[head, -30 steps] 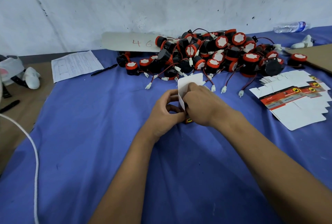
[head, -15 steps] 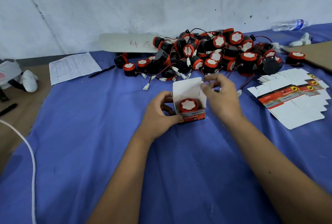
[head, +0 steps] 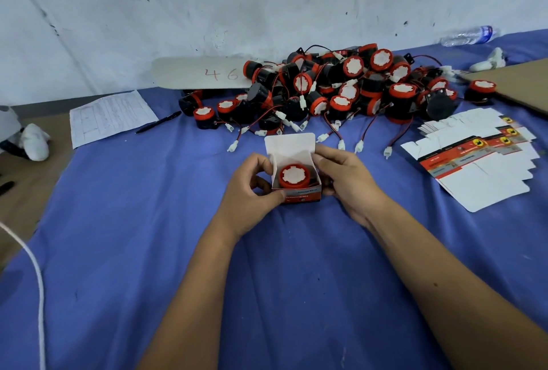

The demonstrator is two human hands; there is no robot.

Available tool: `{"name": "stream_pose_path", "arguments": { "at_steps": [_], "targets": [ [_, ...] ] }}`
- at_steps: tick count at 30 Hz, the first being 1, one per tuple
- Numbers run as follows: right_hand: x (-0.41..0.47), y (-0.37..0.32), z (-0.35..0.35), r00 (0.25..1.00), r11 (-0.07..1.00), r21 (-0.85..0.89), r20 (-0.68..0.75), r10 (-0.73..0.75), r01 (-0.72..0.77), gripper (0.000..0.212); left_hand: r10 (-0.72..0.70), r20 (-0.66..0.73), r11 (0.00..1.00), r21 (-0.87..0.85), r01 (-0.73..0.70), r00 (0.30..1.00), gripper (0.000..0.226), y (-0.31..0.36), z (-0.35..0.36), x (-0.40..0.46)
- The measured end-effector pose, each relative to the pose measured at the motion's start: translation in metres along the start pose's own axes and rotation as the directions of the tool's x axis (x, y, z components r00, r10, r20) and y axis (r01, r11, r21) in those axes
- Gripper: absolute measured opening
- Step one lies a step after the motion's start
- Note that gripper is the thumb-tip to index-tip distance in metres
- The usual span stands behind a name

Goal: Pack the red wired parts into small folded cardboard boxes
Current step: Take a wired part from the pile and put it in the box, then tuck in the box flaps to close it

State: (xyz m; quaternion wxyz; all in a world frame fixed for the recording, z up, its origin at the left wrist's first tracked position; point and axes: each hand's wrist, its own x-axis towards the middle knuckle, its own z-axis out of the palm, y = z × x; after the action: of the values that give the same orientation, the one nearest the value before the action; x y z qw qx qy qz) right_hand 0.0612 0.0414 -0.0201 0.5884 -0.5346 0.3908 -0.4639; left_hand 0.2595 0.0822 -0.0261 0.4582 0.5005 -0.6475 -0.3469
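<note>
On blue cloth point(head: 148, 221), both hands point(head: 299, 182) grip a cardboard box point(head: 292, 150) holding a round red part point(head: 294, 175).

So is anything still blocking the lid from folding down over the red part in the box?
Nothing visible does. The red part sits inside the box, the lid flap stands open behind it, and both hands grip the box's sides.

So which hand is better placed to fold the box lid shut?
Probably the right hand: its fingertips sit beside the raised lid, while the left hand steadies the box.
</note>
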Motion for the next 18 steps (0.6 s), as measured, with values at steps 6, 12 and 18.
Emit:
{"name": "stream_pose_path", "arguments": {
  "at_steps": [6,12,18],
  "targets": [
    [0.005,0.007,0.002,0.995,0.987,-0.129,-0.021,-0.096,0.092,0.023,-0.097,-0.125,0.984,-0.158,0.076,0.987,0.036,0.006,0.011,0.002],
    [0.005,0.011,0.004,0.975,0.946,-0.237,0.023,-0.222,0.221,0.034,-0.04,-0.195,0.998,0.036,0.048,0.98,0.018,0.001,0.023,0.005],
    [-0.001,0.01,0.006,0.964,0.95,-0.165,0.056,-0.259,0.265,0.034,-0.029,-0.298,0.999,-0.048,0.016,0.954,0.038,0.004,0.027,0.0]
  ]
}}
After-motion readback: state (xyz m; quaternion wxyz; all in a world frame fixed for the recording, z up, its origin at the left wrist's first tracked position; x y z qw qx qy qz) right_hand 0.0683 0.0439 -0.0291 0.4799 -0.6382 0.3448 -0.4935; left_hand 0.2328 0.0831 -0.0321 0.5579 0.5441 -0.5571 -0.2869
